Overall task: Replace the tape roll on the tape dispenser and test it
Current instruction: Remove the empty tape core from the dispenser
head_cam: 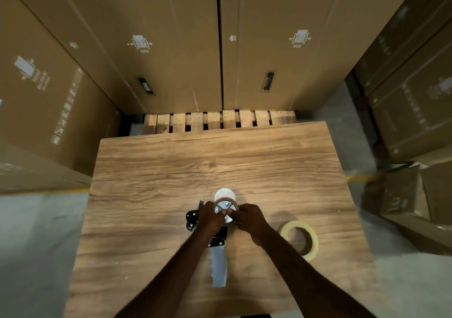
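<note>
A black-and-silver tape dispenser (pixel 218 241) lies on the wooden table (pixel 220 158), its grey handle (pixel 219 268) pointing toward me. A nearly spent roll sits on its silver hub (pixel 225 208). My left hand (pixel 210 218) grips the dispenser frame beside the hub. My right hand (pixel 249 219) pinches at the hub and the roll from the right. A fresh roll of yellowish tape (pixel 300 239) lies flat on the table to the right of my right forearm, untouched.
Tall cardboard boxes (pixel 146 48) stand behind the table on a wooden pallet (pixel 220 120). More cartons are stacked at the right (pixel 415 97) and left (pixel 36 109). Grey concrete floor (pixel 36 244) shows on both sides.
</note>
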Action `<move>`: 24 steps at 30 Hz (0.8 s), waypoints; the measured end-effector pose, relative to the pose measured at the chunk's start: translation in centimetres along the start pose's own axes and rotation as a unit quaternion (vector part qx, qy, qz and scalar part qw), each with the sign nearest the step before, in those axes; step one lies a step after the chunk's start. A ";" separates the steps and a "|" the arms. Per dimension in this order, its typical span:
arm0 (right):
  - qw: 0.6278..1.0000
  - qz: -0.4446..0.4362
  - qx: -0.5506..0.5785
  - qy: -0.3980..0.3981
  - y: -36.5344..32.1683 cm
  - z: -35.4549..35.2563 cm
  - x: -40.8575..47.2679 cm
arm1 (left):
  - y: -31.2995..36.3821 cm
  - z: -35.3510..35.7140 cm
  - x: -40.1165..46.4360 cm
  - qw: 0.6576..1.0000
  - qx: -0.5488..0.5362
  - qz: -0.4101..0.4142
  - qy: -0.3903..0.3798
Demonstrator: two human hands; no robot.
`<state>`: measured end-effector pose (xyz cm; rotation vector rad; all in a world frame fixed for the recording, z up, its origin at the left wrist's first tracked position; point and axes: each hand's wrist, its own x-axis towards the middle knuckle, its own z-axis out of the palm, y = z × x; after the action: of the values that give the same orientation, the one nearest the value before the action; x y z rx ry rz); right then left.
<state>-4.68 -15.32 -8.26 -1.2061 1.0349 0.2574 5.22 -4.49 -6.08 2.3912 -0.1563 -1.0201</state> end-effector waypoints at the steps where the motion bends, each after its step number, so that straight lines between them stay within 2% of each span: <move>1: 1.000 0.003 0.004 -0.002 0.0 0.0 0.1 | 0.0 -0.1 0.0 1.000 -0.013 -0.001 0.001; 12: 1.000 0.028 0.006 0.013 -0.6 0.3 0.0 | -0.8 -0.7 0.4 0.999 -0.038 0.002 -0.031; 17: 0.999 0.036 0.041 0.000 -0.2 0.1 0.2 | -0.1 -1.6 -0.1 0.994 -0.077 -0.028 -0.067; 24: 0.999 0.033 0.042 -0.003 -0.3 -0.2 -0.1 | -0.5 -1.1 -0.1 0.996 -0.072 -0.019 -0.044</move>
<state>-4.65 -15.57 -7.97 -1.0958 1.0706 0.2664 5.85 -3.60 -5.65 2.2285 -0.0663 -1.1173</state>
